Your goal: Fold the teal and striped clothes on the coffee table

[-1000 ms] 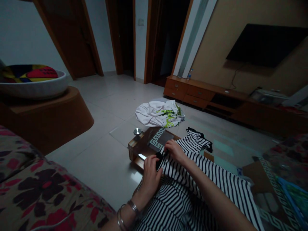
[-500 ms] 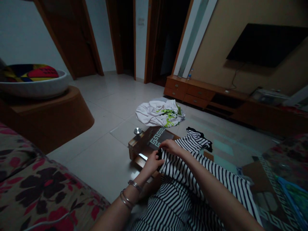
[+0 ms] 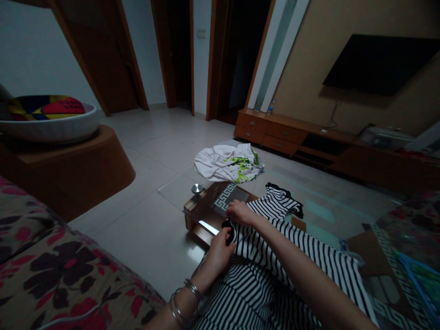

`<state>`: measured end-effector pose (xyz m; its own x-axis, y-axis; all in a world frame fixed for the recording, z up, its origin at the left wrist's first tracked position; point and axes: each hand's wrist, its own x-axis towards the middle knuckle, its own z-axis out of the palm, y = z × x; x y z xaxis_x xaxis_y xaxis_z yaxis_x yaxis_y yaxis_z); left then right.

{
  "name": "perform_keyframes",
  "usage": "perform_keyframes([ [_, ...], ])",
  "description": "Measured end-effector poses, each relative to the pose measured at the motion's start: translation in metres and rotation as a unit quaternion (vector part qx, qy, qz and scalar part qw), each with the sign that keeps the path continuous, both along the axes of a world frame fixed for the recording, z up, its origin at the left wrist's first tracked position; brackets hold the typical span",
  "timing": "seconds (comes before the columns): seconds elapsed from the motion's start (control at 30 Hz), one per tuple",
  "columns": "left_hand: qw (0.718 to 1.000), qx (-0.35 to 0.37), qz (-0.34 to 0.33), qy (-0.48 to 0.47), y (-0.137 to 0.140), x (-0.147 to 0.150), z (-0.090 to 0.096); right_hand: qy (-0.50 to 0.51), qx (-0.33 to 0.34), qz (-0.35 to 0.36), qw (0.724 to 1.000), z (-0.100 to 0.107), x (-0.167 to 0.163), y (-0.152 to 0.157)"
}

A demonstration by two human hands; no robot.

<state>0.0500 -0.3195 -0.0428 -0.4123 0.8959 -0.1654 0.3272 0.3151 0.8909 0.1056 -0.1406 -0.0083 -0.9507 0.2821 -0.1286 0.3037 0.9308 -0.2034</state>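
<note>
A black-and-white striped garment, probably a shirt, stretches across the glass table. My left hand, with silver bangles on its wrist, is closed on the black trim at the garment's near left end. Just above and beyond it, my right hand pinches the same trimmed edge. Farther out, a black-edged part of the garment lies spread on the glass. Striped cloth also covers my lap; whether it belongs to the same garment I cannot tell.
A white cloth with green print lies bunched on the table's far end. The glass coffee table has a round metal fitting at its corner. At left are a flowered sofa and a white basin. A TV cabinet stands beyond.
My left hand has come down and toward me, drawing the black trim lower. My right hand has shifted only slightly, and the gap between the hands has widened.
</note>
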Motion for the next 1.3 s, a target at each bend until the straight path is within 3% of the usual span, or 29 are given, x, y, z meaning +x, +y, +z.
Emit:
perform_keyframes([
  [0.13, 0.999, 0.004, 0.011, 0.053, 0.003, -0.006, 0.005, 0.008, 0.021, -0.057, 0.998, 0.004, 0.0, -0.001],
  [0.33, 0.992, -0.015, 0.052, 0.114, 0.014, -0.041, 0.016, 0.047, 0.034, -0.155, 0.986, 0.001, 0.003, 0.011],
  [0.43, 0.985, -0.01, 0.052, 0.165, 0.011, -0.051, 0.012, 0.137, 0.032, -0.169, 0.975, -0.005, 0.008, 0.008],
  [0.57, 0.976, 0.001, 0.022, 0.216, 0.01, -0.056, 0.005, 0.284, 0.02, -0.181, 0.941, -0.007, 0.03, 0.0],
  [0.7, 0.959, 0.049, -0.004, 0.279, 0.029, -0.062, 0.005, 0.33, 0.017, -0.203, 0.922, -0.002, 0.071, -0.018],
  [0.83, 0.943, -0.001, -0.049, 0.33, 0.056, -0.065, 0.01, 0.312, 0.008, -0.234, 0.921, -0.007, 0.121, -0.054],
  [1.0, 0.941, -0.039, -0.077, 0.327, 0.075, -0.074, 0.015, 0.262, 0.075, -0.272, 0.923, -0.046, 0.207, -0.083],
  [1.17, 0.934, -0.046, -0.077, 0.345, 0.078, -0.086, 0.016, 0.208, 0.162, -0.373, 0.89, -0.087, 0.3, -0.087],
  [1.3, 0.93, -0.04, -0.035, 0.365, 0.075, -0.083, 0.018, 0.189, 0.173, -0.39, 0.884, -0.096, 0.327, -0.088],
])
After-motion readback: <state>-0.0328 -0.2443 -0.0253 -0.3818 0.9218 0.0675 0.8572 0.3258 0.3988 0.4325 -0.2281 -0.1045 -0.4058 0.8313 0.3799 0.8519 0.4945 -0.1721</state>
